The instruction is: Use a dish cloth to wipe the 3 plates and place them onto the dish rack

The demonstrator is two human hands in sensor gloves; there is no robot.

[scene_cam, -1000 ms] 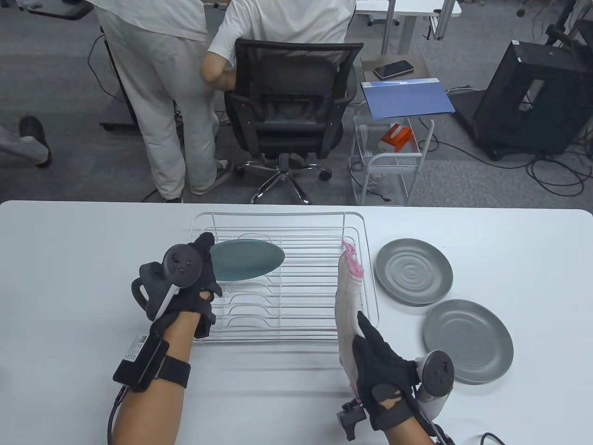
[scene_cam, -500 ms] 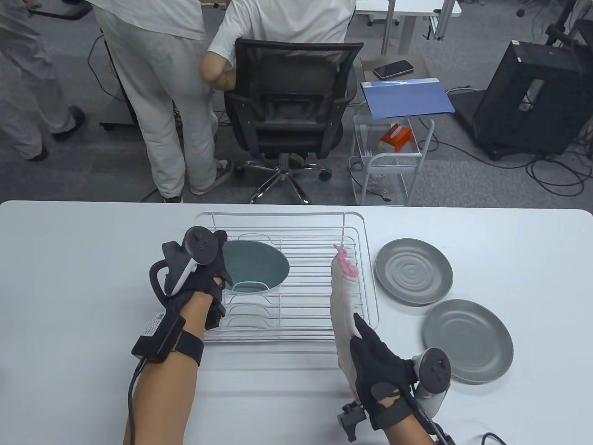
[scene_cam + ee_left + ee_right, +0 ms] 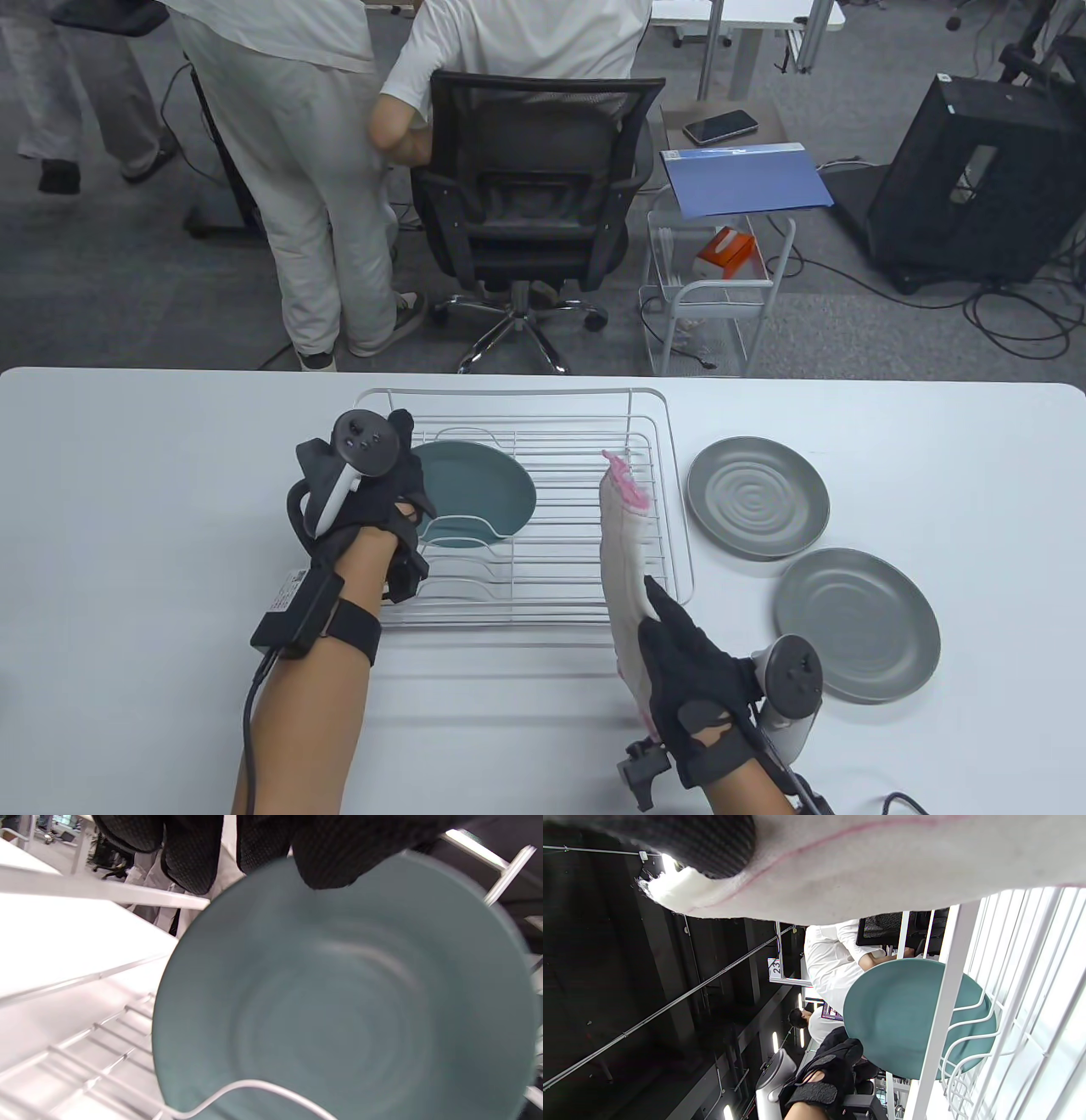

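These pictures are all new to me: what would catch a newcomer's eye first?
First, the teal plate standing between the wires of the white dish rack at the table's middle, with the gloved left hand gripping its edge. Next, the right hand holds up a white dish cloth with a pink fringe near the rack's right side. Two grey plates lie flat on the table to the right.

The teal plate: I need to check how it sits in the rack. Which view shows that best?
The right wrist view: the teal plate stands among the dish rack wires, the left hand at its edge. The table view shows it partly behind that hand. The left wrist view shows only its blurred face with one wire across the bottom.
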